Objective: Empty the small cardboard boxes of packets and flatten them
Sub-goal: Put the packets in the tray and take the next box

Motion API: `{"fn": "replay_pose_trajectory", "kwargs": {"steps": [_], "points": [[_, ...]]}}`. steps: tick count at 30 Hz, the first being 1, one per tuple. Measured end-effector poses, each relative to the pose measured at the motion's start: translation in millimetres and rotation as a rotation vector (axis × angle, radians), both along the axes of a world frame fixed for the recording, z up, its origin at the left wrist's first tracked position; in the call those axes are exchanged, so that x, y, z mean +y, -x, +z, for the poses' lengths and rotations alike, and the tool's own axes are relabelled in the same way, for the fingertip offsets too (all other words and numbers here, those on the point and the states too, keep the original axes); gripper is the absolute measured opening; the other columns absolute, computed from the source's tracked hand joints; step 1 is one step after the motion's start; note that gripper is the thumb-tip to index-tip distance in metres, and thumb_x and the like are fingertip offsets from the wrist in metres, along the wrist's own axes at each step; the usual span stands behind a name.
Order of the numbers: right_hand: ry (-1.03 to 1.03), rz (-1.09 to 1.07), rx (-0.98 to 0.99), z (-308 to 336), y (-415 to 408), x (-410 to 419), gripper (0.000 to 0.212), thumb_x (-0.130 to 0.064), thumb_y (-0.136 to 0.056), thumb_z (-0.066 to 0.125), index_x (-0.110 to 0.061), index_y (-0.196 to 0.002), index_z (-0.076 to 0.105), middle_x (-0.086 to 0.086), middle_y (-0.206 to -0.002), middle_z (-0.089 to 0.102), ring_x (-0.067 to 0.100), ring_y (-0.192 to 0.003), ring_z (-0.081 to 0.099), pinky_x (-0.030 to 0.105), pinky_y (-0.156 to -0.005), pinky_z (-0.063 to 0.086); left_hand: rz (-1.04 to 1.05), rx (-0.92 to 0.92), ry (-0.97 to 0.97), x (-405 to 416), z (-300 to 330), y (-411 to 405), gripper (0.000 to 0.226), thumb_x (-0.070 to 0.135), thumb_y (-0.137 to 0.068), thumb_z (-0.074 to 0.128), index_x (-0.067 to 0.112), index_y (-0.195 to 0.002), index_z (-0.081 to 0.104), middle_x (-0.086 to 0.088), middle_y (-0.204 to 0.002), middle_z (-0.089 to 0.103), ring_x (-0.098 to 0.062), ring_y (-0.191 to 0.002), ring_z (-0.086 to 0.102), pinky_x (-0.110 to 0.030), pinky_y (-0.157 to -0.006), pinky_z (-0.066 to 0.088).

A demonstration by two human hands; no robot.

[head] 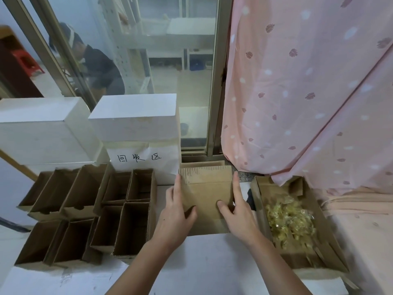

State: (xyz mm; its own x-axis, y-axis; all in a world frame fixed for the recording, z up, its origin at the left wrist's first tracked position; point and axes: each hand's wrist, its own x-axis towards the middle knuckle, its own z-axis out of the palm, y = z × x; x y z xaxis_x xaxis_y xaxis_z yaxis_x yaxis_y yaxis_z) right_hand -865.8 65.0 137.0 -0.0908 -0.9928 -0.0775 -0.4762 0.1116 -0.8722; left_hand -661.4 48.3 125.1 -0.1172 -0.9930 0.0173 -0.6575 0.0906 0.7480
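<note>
Seen from above, two bare hands rest on a flattened cardboard box (pixel 205 199) lying on a white desk (pixel 208 262) at the centre of the frame. The left hand (pixel 176 211) lies along the box's left edge and the right hand (pixel 238 207) along its right edge; each grip is apart, fingers straight and pointing away from the viewer, thumbs pressing on the cardboard, nothing clamped. At the left of the frame stand rows of small open cardboard boxes (pixel 85 209), packed side by side, their insides dark. At the lower right sits a larger shallow cardboard tray (pixel 331 248) holding a heap of clear yellowish packets (pixel 289 220). Behind the small boxes, in the upper left, are two white boxes (pixel 131 118), one with a paper sign (pixel 140 158) bearing handwritten characters. A pink patterned curtain (pixel 308 81) fills the upper right, beside a glass door (pixel 159 60) through which another person (pixel 95 64) is dimly visible.
</note>
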Motion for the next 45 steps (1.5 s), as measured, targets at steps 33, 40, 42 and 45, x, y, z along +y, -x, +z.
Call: {"fn": "replay_pose_trajectory", "kwargs": {"steps": [33,40,42,45], "points": [[0.231,-0.016,0.138,-25,0,24,0.064,-0.03,-0.106,0.049,-0.044,-0.159,0.015,-0.037,-0.154,0.025,-0.003,-0.142,0.037,0.003,-0.108,0.027,-0.1,-0.161,0.011,3,2,-14,0.064,0.036,-0.101,0.065,0.054,-0.151,0.029,0.011,-0.138,0.041,-0.015,-0.109,0.065,-0.037,-0.092,0.059],[0.239,0.06,0.113,-39,4,31,0.063,-0.014,-0.105,0.055,-0.044,-0.154,0.028,-0.016,-0.159,0.034,-0.002,-0.147,0.029,0.024,-0.113,0.04,-0.141,-0.256,-0.004,11,-3,-11,0.061,0.023,-0.103,0.064,0.048,-0.153,0.04,0.003,-0.147,0.024,-0.015,-0.097,0.063,-0.023,-0.087,0.056],[0.236,0.077,0.103,-40,3,31,0.06,-0.012,-0.104,0.056,-0.046,-0.149,0.035,-0.014,-0.157,0.033,-0.005,-0.147,0.025,0.018,-0.112,0.038,-0.128,-0.159,-0.057,15,-3,-12,0.06,0.034,-0.097,0.072,0.048,-0.149,0.045,0.008,-0.147,0.019,-0.008,-0.1,0.055,-0.018,-0.088,0.047],[0.226,0.056,0.05,-43,1,31,0.057,-0.011,-0.098,0.064,-0.033,-0.148,0.047,-0.016,-0.152,0.034,0.004,-0.147,0.031,0.039,-0.115,0.043,-0.031,0.064,-0.161,21,3,-9,0.058,0.052,-0.092,0.073,0.047,-0.143,0.046,0.014,-0.142,0.022,0.004,-0.103,0.054,-0.025,-0.094,0.046]]}}
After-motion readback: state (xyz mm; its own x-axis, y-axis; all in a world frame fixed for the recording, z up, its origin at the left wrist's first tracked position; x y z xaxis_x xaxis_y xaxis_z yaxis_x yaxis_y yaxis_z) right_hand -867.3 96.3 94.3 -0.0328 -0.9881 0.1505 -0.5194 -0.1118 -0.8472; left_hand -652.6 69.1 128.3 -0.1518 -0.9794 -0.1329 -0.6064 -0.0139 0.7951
